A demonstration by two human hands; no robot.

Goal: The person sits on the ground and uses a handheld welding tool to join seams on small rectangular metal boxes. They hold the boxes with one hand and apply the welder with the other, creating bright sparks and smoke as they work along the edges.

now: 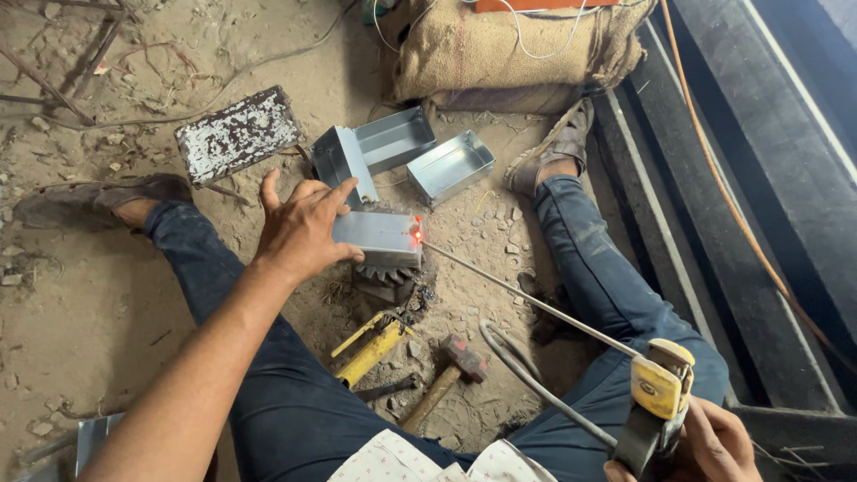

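Left hand (302,230), fingers spread flat, pins metal box (379,237) at frame centre; right hand (714,442) clamped on electrode holder (658,397); rod (527,299) tip glows at box corner: steadiness advisable

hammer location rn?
In the head view, the hammer lies on the dirt between the person's legs, low centre, just right of the yellow tool and below the welded metal box.

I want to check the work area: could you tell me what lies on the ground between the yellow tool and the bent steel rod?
In the head view, a hammer with a wooden handle lies on the dirt between the yellow tool and the bent steel rod.
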